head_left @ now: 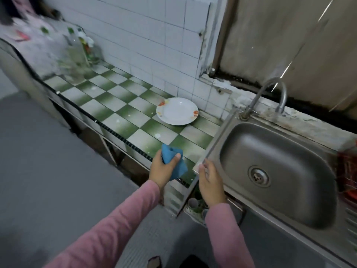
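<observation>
Left hand [164, 171] grips blue cloth [174, 161], fingers curled round it, at the tiled desk [119, 105] front edge. Right hand [211, 182] fingers straight, resting on sink [280, 171] rim corner. White plate [176, 111] farther back.

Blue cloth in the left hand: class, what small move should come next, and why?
Probably lower the blue folded cloth onto the green-and-white checked tile counter and wipe towards the white speck nearby. The left hand grips it at the counter's front edge; the right hand rests on the stainless steel sink's corner, as if bracing.
</observation>
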### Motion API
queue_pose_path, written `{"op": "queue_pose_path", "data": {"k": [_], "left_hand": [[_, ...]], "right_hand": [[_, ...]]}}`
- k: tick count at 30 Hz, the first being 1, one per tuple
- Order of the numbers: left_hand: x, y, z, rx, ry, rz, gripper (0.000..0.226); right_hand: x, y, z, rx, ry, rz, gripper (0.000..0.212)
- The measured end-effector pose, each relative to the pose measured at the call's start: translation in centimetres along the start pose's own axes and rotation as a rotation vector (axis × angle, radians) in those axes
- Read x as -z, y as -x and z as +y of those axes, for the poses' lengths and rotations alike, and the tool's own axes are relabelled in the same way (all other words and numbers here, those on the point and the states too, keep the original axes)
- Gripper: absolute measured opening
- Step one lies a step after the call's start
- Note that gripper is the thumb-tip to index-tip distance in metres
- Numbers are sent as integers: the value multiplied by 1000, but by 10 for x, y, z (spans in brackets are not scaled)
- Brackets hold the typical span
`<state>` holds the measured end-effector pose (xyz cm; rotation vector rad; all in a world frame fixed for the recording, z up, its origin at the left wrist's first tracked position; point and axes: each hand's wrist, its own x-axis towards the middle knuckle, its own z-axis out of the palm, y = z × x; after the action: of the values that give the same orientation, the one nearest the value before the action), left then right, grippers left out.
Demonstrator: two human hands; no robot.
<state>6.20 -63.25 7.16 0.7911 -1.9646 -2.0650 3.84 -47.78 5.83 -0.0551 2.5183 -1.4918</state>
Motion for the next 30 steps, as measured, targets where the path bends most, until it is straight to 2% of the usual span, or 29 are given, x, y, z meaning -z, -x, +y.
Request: {"op": "queue_pose_path", "data": {"k": [5,9,15,19,23,27,30], "left_hand": [[54,-43,0,74,10,79,37],[83,-89,-4,131,27,148,47],[102,-174,11,202,42,73,61],[106,-230,25,189,-42,16,56],[107,-280,35,264,-64,-21,44],[105,-324,43,249,-101,-44,41],[103,-351,47,228,-132,-72,40]], "right_hand": [[-54,-29,-30,-11,-22,-41,39],[-90,-66,-37,-90,-43,-62,36],[-132,-146,-39,-251,-113,17,37],[-152,-210,-36,-438,-273,124,37],[-169,-263,-35,-665,-532,190,31],[-182,-306,-43,-787,-668,243,53],[-185,-323,-52,-834,-818,275,53]]}}
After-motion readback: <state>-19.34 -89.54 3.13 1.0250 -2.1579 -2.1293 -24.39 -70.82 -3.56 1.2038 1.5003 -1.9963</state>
